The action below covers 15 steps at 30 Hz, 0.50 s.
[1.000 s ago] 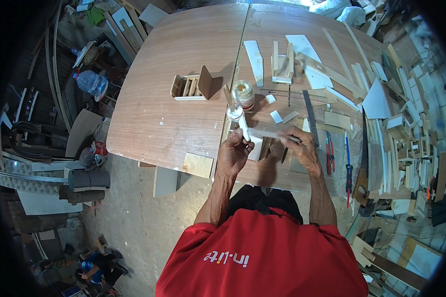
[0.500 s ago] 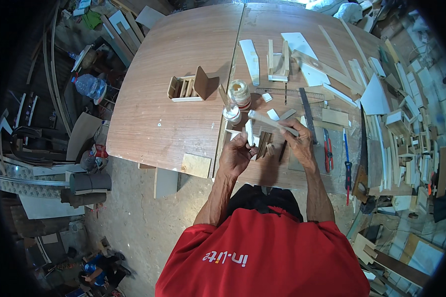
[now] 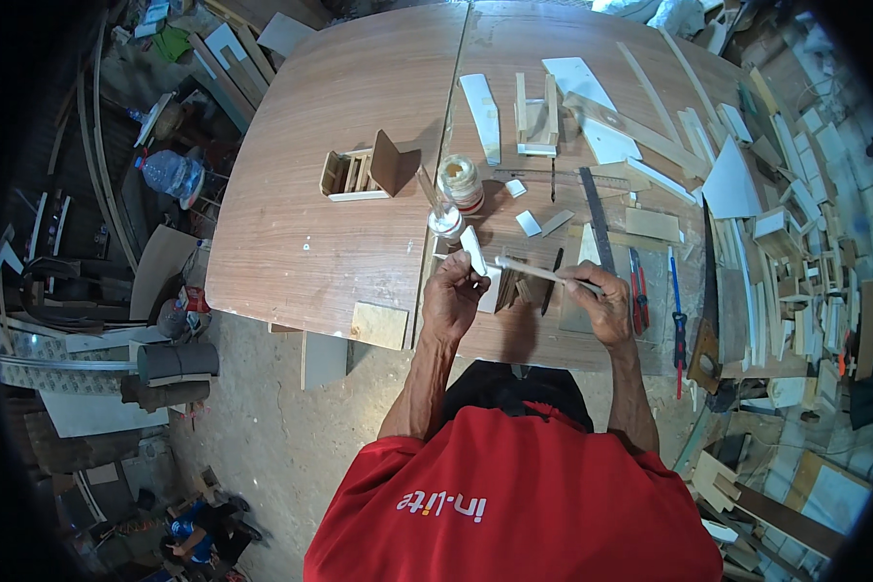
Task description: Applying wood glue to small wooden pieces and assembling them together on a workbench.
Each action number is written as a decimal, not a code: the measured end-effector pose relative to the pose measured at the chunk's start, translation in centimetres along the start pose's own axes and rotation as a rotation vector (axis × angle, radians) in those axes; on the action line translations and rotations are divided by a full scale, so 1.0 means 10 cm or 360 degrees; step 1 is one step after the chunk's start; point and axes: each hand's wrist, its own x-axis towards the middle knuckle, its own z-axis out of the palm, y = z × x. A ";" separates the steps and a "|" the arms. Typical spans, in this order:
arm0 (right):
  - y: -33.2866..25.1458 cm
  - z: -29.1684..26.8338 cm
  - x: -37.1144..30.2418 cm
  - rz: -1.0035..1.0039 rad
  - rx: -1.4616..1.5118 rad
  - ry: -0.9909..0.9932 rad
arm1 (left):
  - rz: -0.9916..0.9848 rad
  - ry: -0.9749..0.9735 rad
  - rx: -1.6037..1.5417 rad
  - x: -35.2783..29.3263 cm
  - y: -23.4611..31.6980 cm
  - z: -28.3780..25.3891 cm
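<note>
Between the fingertips of my left hand (image 3: pixel 456 296) is a small white piece (image 3: pixel 472 251), tilted up and away from me. My right hand (image 3: pixel 603 303) grips one end of a thin, flat wooden stick (image 3: pixel 533 273). The stick's free end points left and stops close to the white piece; whether they touch I cannot tell. Beneath the stick lie several dark thin wooden strips (image 3: pixel 510 288), partly hidden. Just beyond my left hand stand a small white jar (image 3: pixel 447 222) with a stick in it and a larger glue-smeared jar (image 3: pixel 461 184).
On the table's left half stands a small wooden box (image 3: pixel 359 177) with slats inside and a raised side. A dark metal ruler (image 3: pixel 598 218), red-handled pliers (image 3: pixel 639 289) and a screwdriver (image 3: pixel 679 335) lie on the right. Wood offcuts (image 3: pixel 786 242) crowd the right edge.
My right hand has lowered and moved slightly right. The stick's free end has dropped from above the white piece to beside it. My left hand has shifted slightly left, tilting the white piece more.
</note>
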 end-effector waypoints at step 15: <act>0.00 0.04 -0.03 -0.0151 -0.0159 0.0425 | 0.1072 0.0171 0.1428 -0.11 -0.17 0.21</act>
